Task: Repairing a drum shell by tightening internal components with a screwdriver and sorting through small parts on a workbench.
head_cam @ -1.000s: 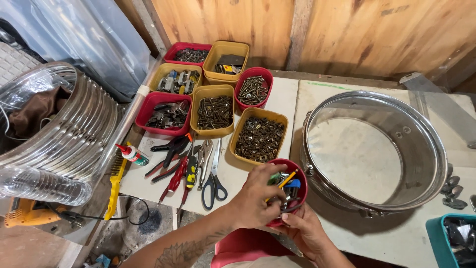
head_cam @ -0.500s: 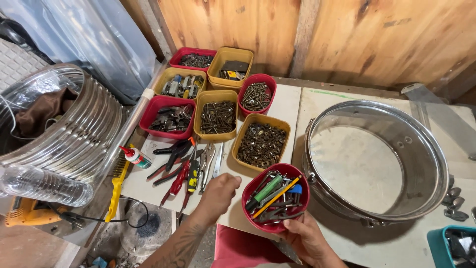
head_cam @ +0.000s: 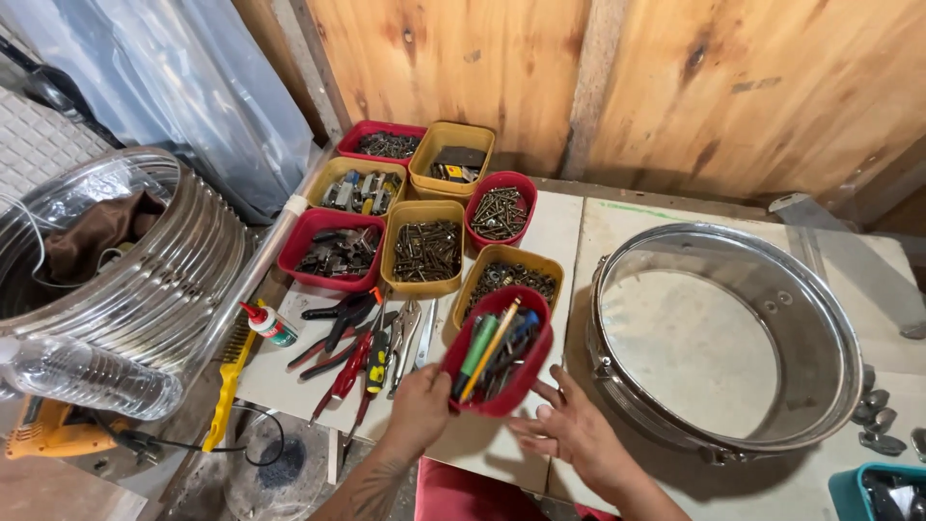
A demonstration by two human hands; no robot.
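Observation:
My left hand (head_cam: 420, 410) grips the near left side of a round red tub (head_cam: 531, 371) and holds it tilted above the table. The tub holds several screwdrivers and bits with green, yellow and blue handles. It hangs partly over a yellow tray of dark screws (head_cam: 482, 275). My right hand (head_cam: 569, 434) is just below and to the right of the tub, fingers spread, palm facing it, holding nothing.
Red and yellow trays of screws and fittings (head_cam: 424, 253) fill the back left. Pliers and cutters (head_cam: 347, 338) lie beside a glue bottle (head_cam: 270, 326) and a yellow brush (head_cam: 224, 386). A chrome drum shell (head_cam: 841, 328) lies at right, and a ribbed one (head_cam: 164, 289) at left.
The red tub stood on the table with my left hand beside it. Now my left hand has gripped and lifted it, and my right hand has come off it.

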